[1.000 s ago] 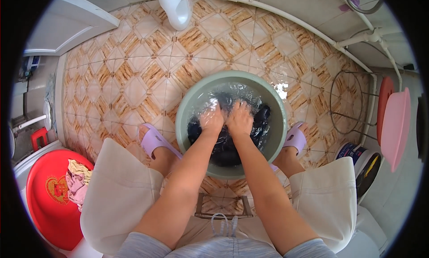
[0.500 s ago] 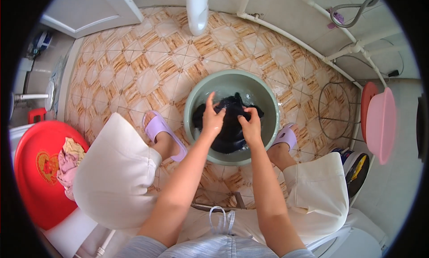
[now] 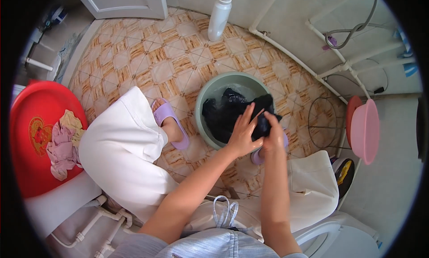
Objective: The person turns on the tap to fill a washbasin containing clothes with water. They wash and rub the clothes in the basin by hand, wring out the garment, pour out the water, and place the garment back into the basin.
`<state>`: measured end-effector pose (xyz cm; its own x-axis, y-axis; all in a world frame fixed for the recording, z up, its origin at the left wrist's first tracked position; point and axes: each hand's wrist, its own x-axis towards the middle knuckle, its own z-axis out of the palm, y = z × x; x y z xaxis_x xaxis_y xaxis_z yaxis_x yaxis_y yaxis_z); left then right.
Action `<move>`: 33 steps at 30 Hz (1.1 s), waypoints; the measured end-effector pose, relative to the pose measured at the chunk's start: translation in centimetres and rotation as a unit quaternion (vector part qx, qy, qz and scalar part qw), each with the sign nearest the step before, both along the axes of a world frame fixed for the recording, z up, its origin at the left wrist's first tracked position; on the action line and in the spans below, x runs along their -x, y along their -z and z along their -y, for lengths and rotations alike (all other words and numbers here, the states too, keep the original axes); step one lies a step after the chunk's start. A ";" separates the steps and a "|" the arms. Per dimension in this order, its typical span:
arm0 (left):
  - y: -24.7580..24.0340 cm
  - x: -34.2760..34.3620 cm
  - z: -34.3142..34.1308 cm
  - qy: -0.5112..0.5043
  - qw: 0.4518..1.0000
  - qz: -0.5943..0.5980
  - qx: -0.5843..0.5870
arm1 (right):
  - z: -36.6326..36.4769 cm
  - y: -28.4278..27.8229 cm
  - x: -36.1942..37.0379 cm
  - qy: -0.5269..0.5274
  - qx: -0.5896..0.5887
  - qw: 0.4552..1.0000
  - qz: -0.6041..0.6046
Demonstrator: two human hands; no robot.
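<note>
A wet black piece of clothing (image 3: pixel 223 117) lies bunched in water inside a round grey-green basin (image 3: pixel 200 124) on the floor. Part of it is lifted at the basin's right side, between my two hands. My left hand (image 3: pixel 243 134) lies against this part with its fingers stretched out and apart, the thumb close to the other hand. Curled round the bunched cloth from the right is my right hand (image 3: pixel 274 135), slightly blurred. Exactly how much fabric is in its fingers is hidden.
At the left, a red basin (image 3: pixel 24 168) holds pink and cream clothes (image 3: pixel 62 142). A white bottle (image 3: pixel 220 17) stands by the far wall. To the right are a wire rack (image 3: pixel 324 124), a pink basin (image 3: pixel 365 131) and wall pipes (image 3: pixel 286 52). A white toilet (image 3: pixel 339 235) is at lower right.
Both hands have moved right and closer together, lifting part of the black cloth toward the basin's right rim. My view has shifted and turned a little.
</note>
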<state>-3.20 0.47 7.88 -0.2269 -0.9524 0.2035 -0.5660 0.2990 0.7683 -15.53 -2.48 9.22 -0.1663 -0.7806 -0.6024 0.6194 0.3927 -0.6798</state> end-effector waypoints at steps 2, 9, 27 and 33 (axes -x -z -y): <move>-3.1 -0.9 1.3 0.037 0.979 -0.198 0.034 | 1.3 -6.0 -1.2 -0.009 0.035 0.995 -0.091; -9.6 -1.0 5.3 -0.018 0.958 -0.244 0.152 | 1.4 -25.2 -1.3 -0.025 0.251 0.960 -0.117; 4.2 -7.1 5.0 -0.409 0.853 -0.312 -0.089 | 3.2 -9.2 3.2 -0.064 0.098 0.958 -0.263; 6.5 -4.0 3.6 -0.303 0.935 -0.093 -0.161 | -1.6 14.0 2.0 -0.220 0.072 0.861 -0.453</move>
